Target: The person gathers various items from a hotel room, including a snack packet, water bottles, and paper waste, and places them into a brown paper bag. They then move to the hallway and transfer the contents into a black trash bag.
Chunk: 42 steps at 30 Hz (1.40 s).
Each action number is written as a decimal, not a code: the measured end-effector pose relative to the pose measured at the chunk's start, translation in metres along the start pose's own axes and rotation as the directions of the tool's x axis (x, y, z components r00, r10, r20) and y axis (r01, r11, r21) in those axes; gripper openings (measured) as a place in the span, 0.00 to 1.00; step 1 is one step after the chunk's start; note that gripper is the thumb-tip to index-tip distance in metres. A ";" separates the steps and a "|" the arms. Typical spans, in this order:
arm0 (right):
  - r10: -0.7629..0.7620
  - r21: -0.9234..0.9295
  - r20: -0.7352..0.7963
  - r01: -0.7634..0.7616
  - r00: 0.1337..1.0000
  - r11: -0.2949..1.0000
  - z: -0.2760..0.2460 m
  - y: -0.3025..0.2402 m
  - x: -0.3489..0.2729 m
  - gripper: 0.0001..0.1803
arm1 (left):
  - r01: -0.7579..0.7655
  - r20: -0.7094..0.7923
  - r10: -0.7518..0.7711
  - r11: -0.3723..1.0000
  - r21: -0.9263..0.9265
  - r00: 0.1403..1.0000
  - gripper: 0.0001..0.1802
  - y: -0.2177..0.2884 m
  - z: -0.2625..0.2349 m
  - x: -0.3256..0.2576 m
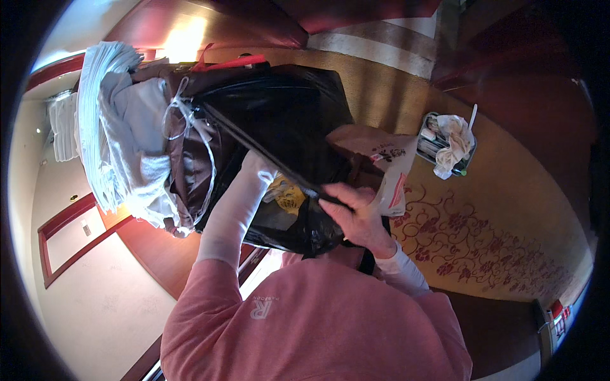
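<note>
A large black plastic trash bag [286, 95] hangs in front of me with its mouth open toward me. My left hand [257, 164] reaches down into that mouth, and its fingers are hidden behind the dark rim. At the right end of the rim, my right hand [357, 213] is closed around the bag's edge, thumb and fingers pressed together. Inside the bag lie a yellow printed wrapper [289, 198] and some crumpled clear plastic. Beside my right hand is a white bag with red print [395, 187], partly covered by brown material.
Stacked folded white linens [95, 127] and a loose grey-white cloth [136, 111] stand at the left. Next to them hangs a brown bag [194, 165] tied with white string [178, 105]. A small bin [432, 159] holding crumpled tissues is on the tan, red-flowered carpet [470, 241].
</note>
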State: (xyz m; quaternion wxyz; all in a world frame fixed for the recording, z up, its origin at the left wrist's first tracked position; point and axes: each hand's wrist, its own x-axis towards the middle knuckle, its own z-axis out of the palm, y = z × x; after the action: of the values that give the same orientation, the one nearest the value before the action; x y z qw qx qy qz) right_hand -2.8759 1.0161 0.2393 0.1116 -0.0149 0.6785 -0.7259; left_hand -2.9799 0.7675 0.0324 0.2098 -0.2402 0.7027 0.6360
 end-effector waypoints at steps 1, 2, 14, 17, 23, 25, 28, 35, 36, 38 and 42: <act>-0.026 -0.023 0.030 0.027 0.999 0.999 0.002 -0.005 0.000 0.10 | 0.028 -0.030 -0.026 0.999 0.042 0.999 0.20 -0.008 0.000 0.011; -0.053 -0.058 0.053 0.056 0.997 0.997 0.003 -0.010 0.000 0.10 | 0.044 -0.052 -0.039 0.995 0.092 0.998 0.19 -0.015 -0.001 0.018; -0.031 0.100 0.178 0.013 0.984 0.995 -0.006 -0.001 0.005 0.12 | 0.071 -0.154 0.018 0.830 0.554 0.988 0.18 -0.034 -0.023 0.009; -0.013 0.127 0.283 -0.024 0.959 0.992 -0.005 -0.001 0.008 0.14 | 0.042 -0.136 0.062 0.760 0.648 0.989 0.18 -0.023 -0.037 0.009; 0.034 0.126 0.237 -0.066 0.971 0.990 -0.006 0.002 0.003 0.13 | 0.026 -0.083 0.085 0.527 0.850 0.993 0.18 0.005 -0.062 0.021; -0.023 0.126 0.266 -0.011 0.964 0.992 -0.008 0.001 0.001 0.13 | 0.023 -0.059 0.063 0.467 0.884 0.996 0.17 0.010 -0.065 0.024; 0.019 0.075 0.256 -0.040 0.966 0.996 -0.011 -0.002 0.001 0.11 | 0.004 -0.019 0.037 0.360 0.933 0.999 0.17 0.011 -0.061 0.025; 0.016 0.035 0.163 -0.022 0.986 0.999 -0.023 -0.004 0.007 0.08 | -0.060 0.061 -0.001 0.198 0.978 0.998 0.16 0.004 -0.034 0.011; 0.025 0.044 0.128 -0.031 0.991 0.999 -0.023 -0.003 0.007 0.08 | -0.070 0.072 -0.005 0.182 0.981 0.997 0.16 0.003 -0.030 0.009; 0.065 0.046 0.155 -0.072 0.986 0.996 -0.021 -0.002 0.003 0.08 | -0.094 0.096 -0.009 0.144 0.985 0.995 0.16 0.000 -0.025 0.006; 0.177 -0.094 0.197 -0.161 0.964 0.982 -0.012 0.001 -0.009 0.13 | -0.165 0.166 -0.014 0.073 0.984 0.986 0.16 0.003 -0.021 0.015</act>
State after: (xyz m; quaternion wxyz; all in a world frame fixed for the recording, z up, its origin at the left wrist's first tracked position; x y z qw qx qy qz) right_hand -2.8695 1.0297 0.2385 0.2414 -0.0357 0.6898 -0.6816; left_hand -2.9933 0.7455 0.0277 0.3294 0.0453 0.9430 0.0137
